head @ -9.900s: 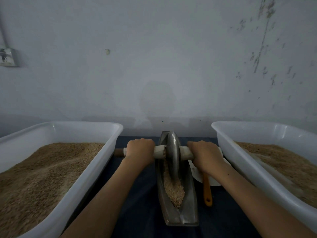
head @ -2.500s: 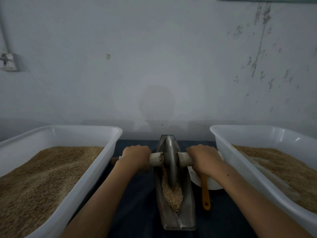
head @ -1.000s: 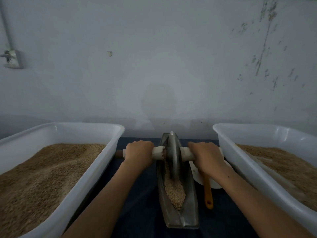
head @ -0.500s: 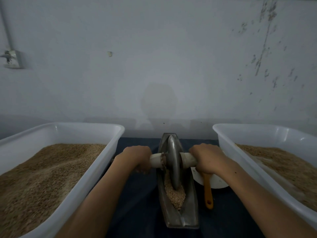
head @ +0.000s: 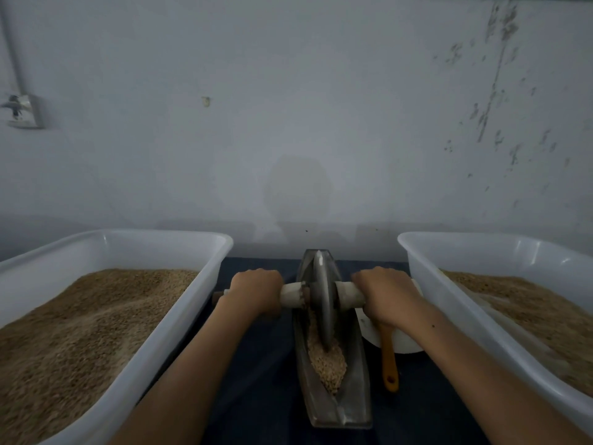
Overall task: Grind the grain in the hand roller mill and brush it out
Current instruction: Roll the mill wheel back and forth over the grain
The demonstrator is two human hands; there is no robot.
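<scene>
Nearest the onlooker, the boat-shaped metal trough [head: 349, 403] holds coarse grain [head: 327, 364] heaped at its near end, largely unground by the look of it. Over its middle, the left hand [head: 255, 292] and right hand [head: 383, 293] each clench the axle [head: 292, 294] of the single grinding wheel [head: 322, 303]. Just right of the trough one orange-handled brush [head: 389, 358] lies unused on one white plate [head: 404, 343]. Two white tubs [head: 179, 316] [head: 449, 303] of grain flank it.

At centre, the left hand [head: 256, 292] and right hand [head: 383, 293] grip the white handle [head: 290, 293] either side of the metal wheel [head: 322, 303], which stands in the trough [head: 356, 390] on grain [head: 327, 364]. Grain-filled white tubs sit at 9 o'clock [head: 192, 303] and 3 o'clock [head: 426, 284].
</scene>
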